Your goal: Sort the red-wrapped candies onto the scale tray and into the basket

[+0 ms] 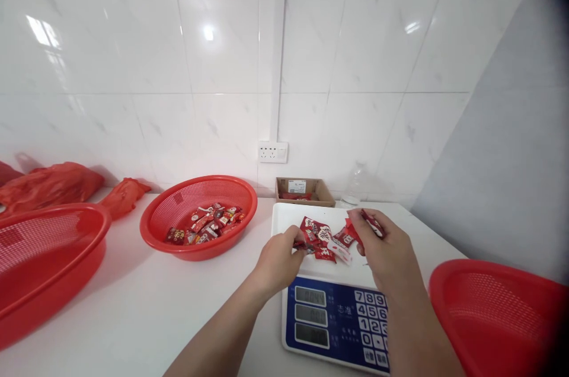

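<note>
A digital scale (338,323) with a white pan and a blue keypad panel stands in front of me. Several small red candy packets (316,233) lie on its pan, along with a pale pink-white one (340,251). My left hand (280,258) is closed at the left of this pile, its fingertips pinching a small dark-red packet, partly hidden. Over the right side of the pan, my right hand (384,246) is closed around red candy packets (372,223), which show between thumb and fingers.
A red plastic basket (153,220) with several packets inside stands left of the scale. Other red baskets (95,240) sit at far left and right (444,288). Behind the scale are a cardboard box (326,194) and a clear plastic bottle (355,184). Red plastic bags (127,194) lie by the wall.
</note>
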`<state>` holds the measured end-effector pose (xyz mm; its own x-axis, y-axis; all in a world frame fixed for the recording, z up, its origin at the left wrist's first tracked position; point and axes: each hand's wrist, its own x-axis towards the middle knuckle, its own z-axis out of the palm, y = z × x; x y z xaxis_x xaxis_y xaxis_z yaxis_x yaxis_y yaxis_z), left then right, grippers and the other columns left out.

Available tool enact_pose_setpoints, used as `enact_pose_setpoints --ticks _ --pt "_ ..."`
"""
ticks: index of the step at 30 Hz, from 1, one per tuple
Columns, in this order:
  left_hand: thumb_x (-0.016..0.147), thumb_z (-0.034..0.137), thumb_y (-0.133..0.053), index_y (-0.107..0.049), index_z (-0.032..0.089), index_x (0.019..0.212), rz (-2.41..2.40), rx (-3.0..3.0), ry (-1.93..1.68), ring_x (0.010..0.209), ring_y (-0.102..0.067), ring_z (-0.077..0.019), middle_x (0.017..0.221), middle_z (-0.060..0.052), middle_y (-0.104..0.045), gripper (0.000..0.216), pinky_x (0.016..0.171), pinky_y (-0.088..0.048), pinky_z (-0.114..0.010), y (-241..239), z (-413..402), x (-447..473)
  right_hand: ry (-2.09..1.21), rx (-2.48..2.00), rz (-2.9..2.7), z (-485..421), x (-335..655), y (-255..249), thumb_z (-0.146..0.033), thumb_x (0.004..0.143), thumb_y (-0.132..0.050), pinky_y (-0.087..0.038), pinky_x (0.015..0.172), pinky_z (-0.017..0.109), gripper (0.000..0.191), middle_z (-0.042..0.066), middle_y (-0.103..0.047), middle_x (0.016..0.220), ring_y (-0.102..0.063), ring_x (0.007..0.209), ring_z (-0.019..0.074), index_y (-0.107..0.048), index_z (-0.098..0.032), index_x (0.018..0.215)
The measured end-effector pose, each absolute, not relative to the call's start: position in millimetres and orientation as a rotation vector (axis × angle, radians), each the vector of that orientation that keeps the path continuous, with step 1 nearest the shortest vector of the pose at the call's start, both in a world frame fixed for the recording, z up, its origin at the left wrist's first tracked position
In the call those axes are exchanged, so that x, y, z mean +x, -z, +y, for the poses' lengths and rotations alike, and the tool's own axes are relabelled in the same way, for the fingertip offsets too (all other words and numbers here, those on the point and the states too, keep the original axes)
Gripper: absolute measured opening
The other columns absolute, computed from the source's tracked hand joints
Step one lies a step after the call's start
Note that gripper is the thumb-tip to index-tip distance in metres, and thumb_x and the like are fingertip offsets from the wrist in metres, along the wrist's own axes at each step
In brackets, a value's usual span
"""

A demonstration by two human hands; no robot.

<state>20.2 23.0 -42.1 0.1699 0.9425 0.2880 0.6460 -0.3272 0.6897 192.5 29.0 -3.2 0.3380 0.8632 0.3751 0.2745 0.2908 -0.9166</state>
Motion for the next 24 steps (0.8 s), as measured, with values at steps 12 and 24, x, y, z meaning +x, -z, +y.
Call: enact_pose_setpoints --ticks 12,24 --pt "0.068 -0.001 -0.038 -0.067 0.025 0.099 1.326 2.190 -0.979 0.117 -0.047 -0.0238 0.114 -0.004 -0.063 0.050 0.103 -0.029 -0.043 39 21 21 -0.638 -1.181 -1.027 24 188 -5 -0.059 0.060 -0.066 -0.041 0.040 0.021 0.045 -0.001 -0.059 0.058 -0.050 0.044 0.0097 -0.064 -0.018 0.079" --pt "0.076 0.031 -0.062 -0.041 0.019 0.117 0.857 1.460 -1.172 0.082 -0.055 -0.0153 0.096 -0.006 -0.057 0.047 0.065 -0.049 -0.028 19 -10 48 -1.091 -0.737 -0.849 16 144 10 -0.039 0.068 -0.071 -0.044 0.048 0.021 0.024 -0.005 -0.058 0.061 -0.053 0.051 0.0096 -0.059 -0.022 0.080"
